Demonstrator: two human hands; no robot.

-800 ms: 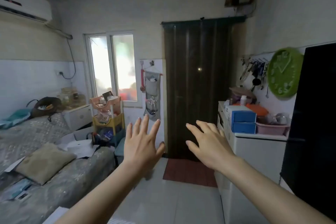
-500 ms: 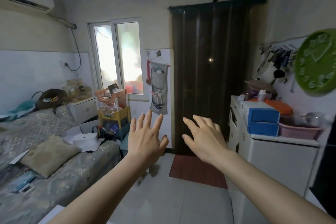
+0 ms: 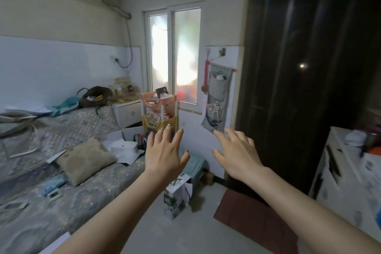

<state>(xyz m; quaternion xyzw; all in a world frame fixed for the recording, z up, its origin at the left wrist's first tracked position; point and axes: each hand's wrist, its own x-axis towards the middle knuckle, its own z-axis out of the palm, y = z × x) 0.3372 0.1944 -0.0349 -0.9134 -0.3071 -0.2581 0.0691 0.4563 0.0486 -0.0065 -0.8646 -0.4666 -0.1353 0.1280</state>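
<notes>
- Bedroom: bed (image 3: 61, 171) left, dark door (image 3: 309, 68) right.
- Left hand (image 3: 165, 154) and right hand (image 3: 237, 152) reach forward, each grip wide, empty.
- Rack (image 3: 159, 109) stands by the window (image 3: 175, 53), past the left hand, untouched; work looks barely begun.

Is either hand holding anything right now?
No, the left hand and the right hand are both stretched out in the air with fingers spread, gripping nothing.

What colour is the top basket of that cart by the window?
Top basket: pale orange, head view.
</notes>
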